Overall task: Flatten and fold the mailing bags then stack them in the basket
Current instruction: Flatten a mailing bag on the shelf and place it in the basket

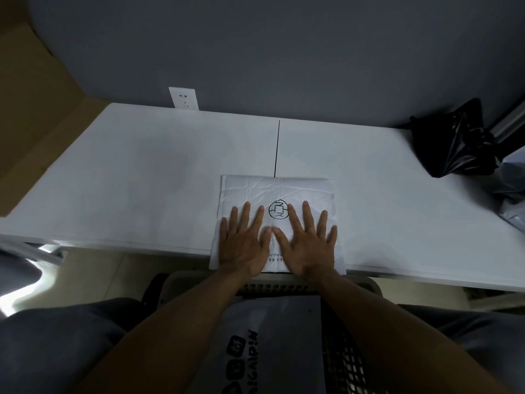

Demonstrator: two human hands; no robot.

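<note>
Pressing flat on the white mailing bag (277, 191) with left hand (243, 244) and right hand (308, 244) side by side. My grip is spread wide, fingers straight, nothing pinched. The bag lies at the counter's (142, 180) near edge and hangs over it a bit, right above the basket (349, 362). It looks thin, light, crinkly and probably slidey, so I'd take the far corners to fold.

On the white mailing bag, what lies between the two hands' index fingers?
In the head view, the round black logo sits between the left hand and right hand, both pressed flat on the white mailing bag.
</note>
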